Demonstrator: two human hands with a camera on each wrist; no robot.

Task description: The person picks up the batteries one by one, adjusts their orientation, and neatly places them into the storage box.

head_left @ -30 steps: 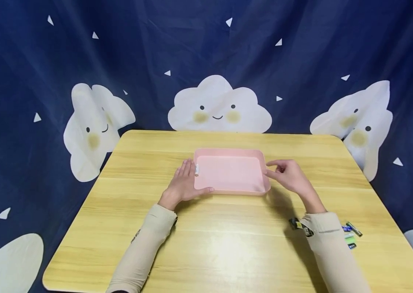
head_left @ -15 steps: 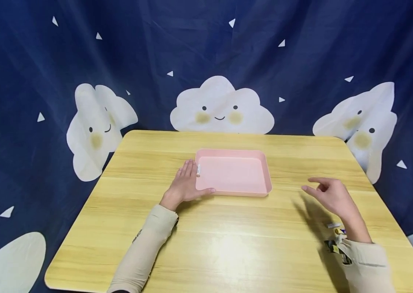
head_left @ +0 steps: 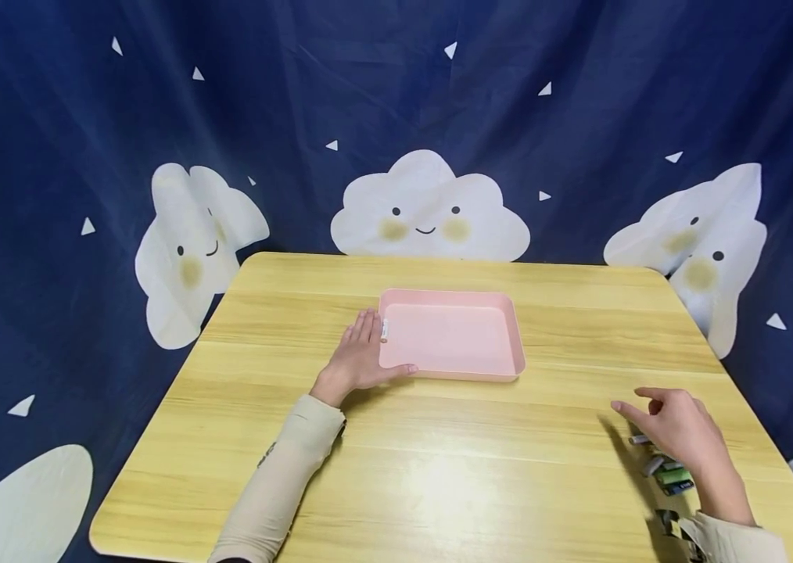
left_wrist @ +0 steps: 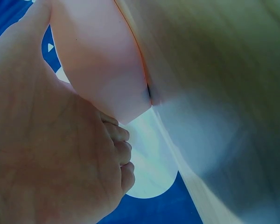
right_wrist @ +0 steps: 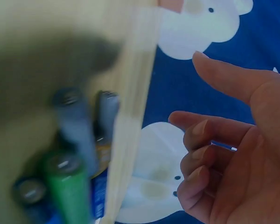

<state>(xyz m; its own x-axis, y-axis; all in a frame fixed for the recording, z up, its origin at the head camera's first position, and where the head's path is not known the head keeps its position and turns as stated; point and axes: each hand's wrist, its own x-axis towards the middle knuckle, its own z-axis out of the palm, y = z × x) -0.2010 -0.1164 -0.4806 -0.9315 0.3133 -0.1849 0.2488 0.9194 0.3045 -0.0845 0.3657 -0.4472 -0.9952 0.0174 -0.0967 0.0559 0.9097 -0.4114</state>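
A shallow pink tray (head_left: pixel 456 338) lies on the wooden table, with a small white battery (head_left: pixel 385 331) inside along its left wall. My left hand (head_left: pixel 354 358) rests against the tray's left end, fingers straight and thumb over the front rim; the left wrist view shows its palm beside the tray's outer wall (left_wrist: pixel 102 56). At the right, my right hand (head_left: pixel 681 432) hovers over several batteries, thumb and forefinger apart, the other fingers loosely curled, nothing held. A green battery (right_wrist: pixel 67 186), a grey battery (right_wrist: pixel 75 128) and others appear blurred in the right wrist view.
The light wooden table (head_left: pixel 439 485) has rounded corners. Behind it hangs a dark blue curtain (head_left: pixel 284 94) with white clouds. The batteries lie in a loose group near the table's right side, partly hidden by the right hand and its sleeve.
The right hand has left the tray's right end and moved right and toward me, over the batteries. My left hand stays at the tray.
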